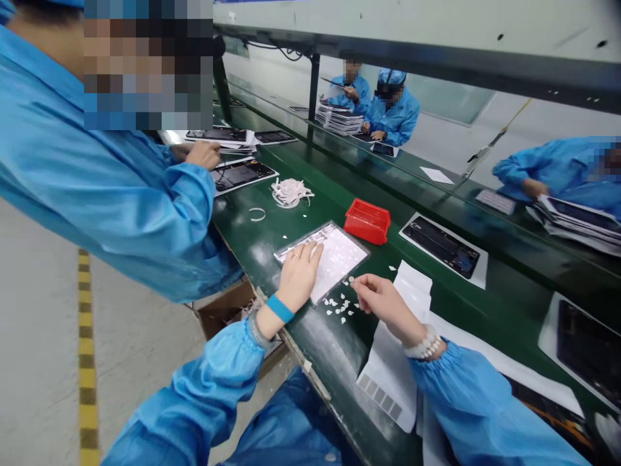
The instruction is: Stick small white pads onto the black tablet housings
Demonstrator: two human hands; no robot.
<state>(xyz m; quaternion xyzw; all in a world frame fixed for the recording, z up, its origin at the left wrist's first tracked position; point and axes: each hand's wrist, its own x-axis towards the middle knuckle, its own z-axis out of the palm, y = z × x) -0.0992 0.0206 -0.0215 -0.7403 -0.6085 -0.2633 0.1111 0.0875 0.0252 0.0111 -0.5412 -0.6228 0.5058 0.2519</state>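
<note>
My left hand (301,275) lies with its fingers spread on the left part of a pale rectangular sheet with a clear edge (342,252). A blue band circles that wrist. My right hand (378,299) is just right of the sheet, thumb and forefinger pinched on a small white round piece (352,279). Several small white pieces (343,304) are scattered on the green table below the sheet. Under my right forearm lies a white backing sheet (388,375) with a row of grey squares near its lower end.
A red bin (367,221) stands behind the sheet, left of a black panel on white paper (442,246). White strips (291,193) are heaped farther back. A person in blue (145,194) works at the left; others sit across the line. An open carton (226,307) is below the table edge.
</note>
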